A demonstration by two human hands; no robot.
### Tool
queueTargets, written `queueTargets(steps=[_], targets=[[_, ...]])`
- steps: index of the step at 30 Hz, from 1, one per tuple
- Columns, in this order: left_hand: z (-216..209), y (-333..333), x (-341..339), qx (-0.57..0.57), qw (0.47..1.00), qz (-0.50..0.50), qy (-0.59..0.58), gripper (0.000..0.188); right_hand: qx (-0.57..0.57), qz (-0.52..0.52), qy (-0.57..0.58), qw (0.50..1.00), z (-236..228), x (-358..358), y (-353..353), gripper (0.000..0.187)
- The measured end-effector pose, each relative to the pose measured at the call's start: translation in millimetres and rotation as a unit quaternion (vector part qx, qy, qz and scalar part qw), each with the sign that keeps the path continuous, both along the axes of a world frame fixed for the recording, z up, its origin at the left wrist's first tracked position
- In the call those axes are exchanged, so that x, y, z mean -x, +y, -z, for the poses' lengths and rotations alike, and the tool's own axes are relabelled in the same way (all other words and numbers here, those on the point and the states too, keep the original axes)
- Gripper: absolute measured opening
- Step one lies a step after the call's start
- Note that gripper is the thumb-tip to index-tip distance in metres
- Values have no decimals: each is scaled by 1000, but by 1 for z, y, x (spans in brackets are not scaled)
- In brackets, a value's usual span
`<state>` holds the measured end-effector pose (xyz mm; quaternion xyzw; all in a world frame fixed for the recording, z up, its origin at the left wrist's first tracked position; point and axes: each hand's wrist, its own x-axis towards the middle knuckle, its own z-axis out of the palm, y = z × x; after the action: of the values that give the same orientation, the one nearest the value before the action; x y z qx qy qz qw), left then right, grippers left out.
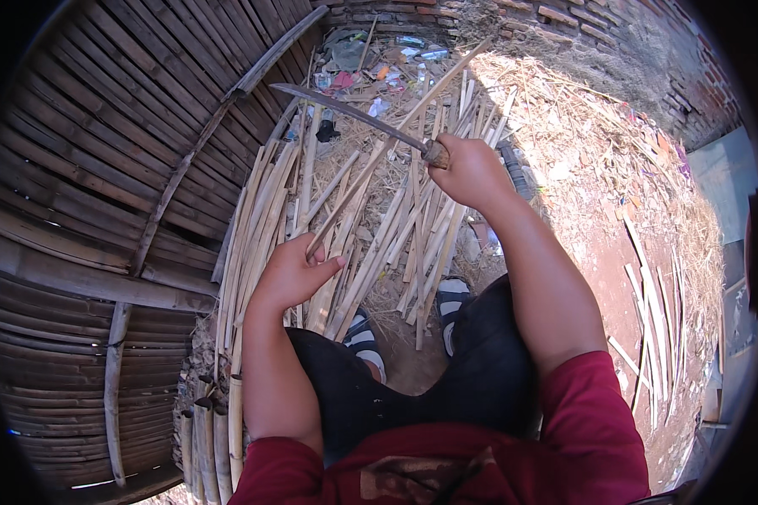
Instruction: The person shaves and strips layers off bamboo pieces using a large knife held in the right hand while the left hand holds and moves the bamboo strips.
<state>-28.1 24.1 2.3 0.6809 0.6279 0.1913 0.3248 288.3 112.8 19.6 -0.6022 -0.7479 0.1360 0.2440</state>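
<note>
Gripping the near end of a long bamboo strip [396,143], the left hand [290,273] holds it up at a slant so it stays steady. The right hand [472,172] is closed tight on the handle of a long curved knife [345,109], and the blade points far and left, crossing over the strip. Under both hands lies a big pile of split bamboo [370,244]. A woven bamboo wall [101,168] stands on the left. Striped sandals [451,299] show near the pile. A brick wall [581,25] is far off.
</note>
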Motion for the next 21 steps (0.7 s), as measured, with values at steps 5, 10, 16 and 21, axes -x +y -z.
queueTargets(steps=[5,10,16,21], targets=[[-1,0,-2,-77,996,-49,-5,39,-10,-105,-121,987,-24,21,-30,27],[-15,-4,-16,-142,981,-88,100,40,-12,32,38,999,0,-17,6,25],[-5,0,-19,-185,972,-121,74,41,-21,-97,-111,989,-21,17,-28,26],[-8,1,-19,-229,959,-123,110,39,42,-36,-17,998,2,-18,6,30]])
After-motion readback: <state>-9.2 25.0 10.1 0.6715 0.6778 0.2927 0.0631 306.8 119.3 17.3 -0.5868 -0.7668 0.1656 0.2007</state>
